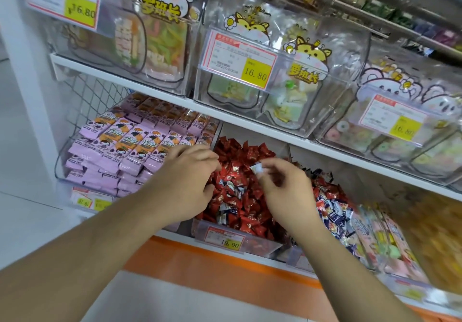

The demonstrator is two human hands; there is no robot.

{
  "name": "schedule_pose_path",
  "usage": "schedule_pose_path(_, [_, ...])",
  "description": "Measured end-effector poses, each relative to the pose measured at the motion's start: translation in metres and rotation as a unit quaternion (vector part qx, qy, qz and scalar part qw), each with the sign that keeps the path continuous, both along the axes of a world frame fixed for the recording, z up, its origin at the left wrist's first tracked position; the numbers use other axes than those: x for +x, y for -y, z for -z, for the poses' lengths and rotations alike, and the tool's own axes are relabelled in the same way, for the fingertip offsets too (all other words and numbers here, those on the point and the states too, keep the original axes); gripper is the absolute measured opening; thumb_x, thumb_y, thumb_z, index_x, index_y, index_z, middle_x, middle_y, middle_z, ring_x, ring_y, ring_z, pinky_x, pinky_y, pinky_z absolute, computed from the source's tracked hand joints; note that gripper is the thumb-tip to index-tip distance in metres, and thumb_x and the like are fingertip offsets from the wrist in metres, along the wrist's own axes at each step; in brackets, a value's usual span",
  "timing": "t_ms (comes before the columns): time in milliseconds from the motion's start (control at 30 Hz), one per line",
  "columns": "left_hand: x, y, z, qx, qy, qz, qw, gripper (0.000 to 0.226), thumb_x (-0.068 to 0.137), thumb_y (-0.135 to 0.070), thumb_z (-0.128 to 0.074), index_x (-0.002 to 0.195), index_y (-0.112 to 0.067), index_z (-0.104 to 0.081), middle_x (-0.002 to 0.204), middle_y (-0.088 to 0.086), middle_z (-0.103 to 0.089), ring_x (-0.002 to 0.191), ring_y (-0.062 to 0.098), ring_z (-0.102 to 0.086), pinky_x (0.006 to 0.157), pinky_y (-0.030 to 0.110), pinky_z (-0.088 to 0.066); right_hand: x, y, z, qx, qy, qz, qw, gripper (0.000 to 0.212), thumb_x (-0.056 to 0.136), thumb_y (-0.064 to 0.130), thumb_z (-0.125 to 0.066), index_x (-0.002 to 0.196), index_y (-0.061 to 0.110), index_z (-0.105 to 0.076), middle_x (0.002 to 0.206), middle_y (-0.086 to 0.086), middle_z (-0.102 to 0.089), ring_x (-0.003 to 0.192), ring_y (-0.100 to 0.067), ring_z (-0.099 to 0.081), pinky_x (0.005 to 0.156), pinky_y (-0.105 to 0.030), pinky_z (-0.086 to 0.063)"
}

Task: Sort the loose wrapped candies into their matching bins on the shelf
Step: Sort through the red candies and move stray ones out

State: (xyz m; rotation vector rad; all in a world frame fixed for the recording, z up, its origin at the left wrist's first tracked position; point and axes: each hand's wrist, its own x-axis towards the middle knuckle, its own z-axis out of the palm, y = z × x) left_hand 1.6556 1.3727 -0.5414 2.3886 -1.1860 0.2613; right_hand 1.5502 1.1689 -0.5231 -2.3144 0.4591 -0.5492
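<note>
Candy in right hand pinch

Both bare forearms reach up and forward over the red candy bin. The left hand hangs palm down at the bin's left edge, fingers loosely curled. The right hand, over the bin's right half, pinches a small white wrapper between thumb and fingers.

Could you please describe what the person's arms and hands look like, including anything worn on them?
Both forearms are bare up to the frame edge, with no sleeves visible. The left hand and right hand wear no gloves, and no rings, watch or bracelets show. Fingers are bare.
</note>
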Motion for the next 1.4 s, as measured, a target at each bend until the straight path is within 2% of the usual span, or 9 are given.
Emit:
schedule_pose_path(167, [-0.008,0.008,0.0,-0.007,0.006,0.009,1.0,0.039,0.095,-0.033,-0.065,0.134,-0.033,-0.063,0.15,-0.017,-0.05,0.148,0.005,-0.026,0.119,0.028,0.001,-0.063,0.037,-0.008,-0.051,0.037,0.079,0.995,0.016,0.098,0.023,-0.068,0.108,0.035,-0.07,0.102,0.018,-0.072,0.087,-0.001,-0.066,0.074,-0.022,-0.049])
schedule_pose_path(267, [-0.018,0.018,0.0,-0.003,-0.013,0.031,0.999,0.037,0.099,-0.034,-0.061,0.136,-0.035,-0.06,0.147,-0.019,-0.05,0.143,0.005,-0.033,0.121,0.031,-0.005,-0.087,0.059,0.0,-0.146,-0.043,0.124,0.981,0.033,0.098,0.028,-0.066,0.131,0.025,-0.067,0.129,0.006,-0.066,0.11,-0.013,-0.063,0.09,-0.027,-0.047])
schedule_pose_path(367, [-0.026,0.03,-0.001,-0.016,0.0,0.038,0.999,0.034,0.098,-0.031,-0.065,0.131,-0.034,-0.064,0.137,-0.019,-0.059,0.131,0.008,-0.045,0.117,0.025,-0.01,-0.093,0.062,0.002,-0.185,-0.055,0.094,0.977,0.038,0.097,0.024,-0.068,0.135,0.02,-0.065,0.135,0.003,-0.064,0.126,-0.018,-0.057,0.103,-0.029,-0.042])
schedule_pose_path(533, [-0.027,0.06,0.005,-0.012,-0.065,0.037,0.997,0.038,0.097,-0.014,-0.066,0.133,-0.027,-0.066,0.133,-0.012,-0.064,0.125,0.014,-0.056,0.111,0.03,-0.041,-0.086,0.05,0.009,-0.171,-0.065,0.028,0.983,0.037,0.095,0.022,-0.072,0.131,0.025,-0.068,0.128,0.012,-0.062,0.127,-0.01,-0.052,0.108,-0.018,-0.028])
schedule_pose_path(700, [-0.013,0.087,0.02,0.01,-0.176,-0.026,0.984,0.042,0.094,-0.008,-0.071,0.131,-0.027,-0.067,0.135,-0.003,-0.063,0.119,0.017,-0.061,0.101,0.034,-0.052,-0.085,0.052,0.013,-0.148,-0.035,0.024,0.988,0.033,0.092,0.014,-0.076,0.123,0.023,-0.072,0.111,0.022,-0.055,0.107,0.005,-0.046,0.097,0.004,-0.023])
schedule_pose_path(867, [-0.007,0.099,0.041,0.002,-0.194,-0.064,0.979,0.049,0.091,0.004,-0.066,0.128,-0.027,-0.069,0.132,0.005,-0.067,0.116,0.023,-0.065,0.096,0.031,-0.054,-0.087,0.045,0.018,-0.108,-0.042,0.025,0.993,0.032,0.098,0.018,-0.068,0.128,0.028,-0.069,0.11,0.036,-0.048,0.109,0.003,-0.046,0.099,-0.027,-0.046])
schedule_pose_path(1000, [-0.004,0.101,0.052,-0.04,-0.21,-0.088,0.973,0.029,0.092,-0.004,-0.071,0.108,-0.027,-0.078,0.12,0.001,-0.073,0.109,0.019,-0.068,0.093,0.03,-0.056,-0.086,0.045,0.021,-0.107,-0.043,0.038,0.993,0.031,0.098,0.017,-0.066,0.127,0.028,-0.069,0.112,0.029,-0.055,0.109,0.003,-0.049,0.097,-0.025,-0.045])
schedule_pose_path(1167, [-0.006,0.1,0.051,-0.077,-0.205,-0.099,0.971,0.017,0.093,-0.012,-0.072,0.081,-0.023,-0.077,0.094,-0.006,-0.074,0.083,0.01,-0.068,0.07,0.021,-0.048,-0.088,0.042,0.021,-0.105,-0.052,0.068,0.991,0.026,0.098,0.017,-0.064,0.122,0.026,-0.069,0.111,0.017,-0.063,0.105,-0.013,-0.061,0.092,-0.031,-0.049])
schedule_pose_path(1400, [-0.015,0.093,0.034,-0.116,-0.158,-0.104,0.975,0.016,0.097,-0.013,-0.065,0.086,-0.023,-0.071,0.094,-0.007,-0.064,0.084,0.01,-0.06,0.065,0.027,-0.045,-0.089,0.037,0.017,-0.09,-0.037,0.093,0.991,0.027,0.097,0.017,-0.064,0.123,0.024,-0.066,0.115,0.013,-0.064,0.09,-0.013,-0.056,0.087,-0.031,-0.047])
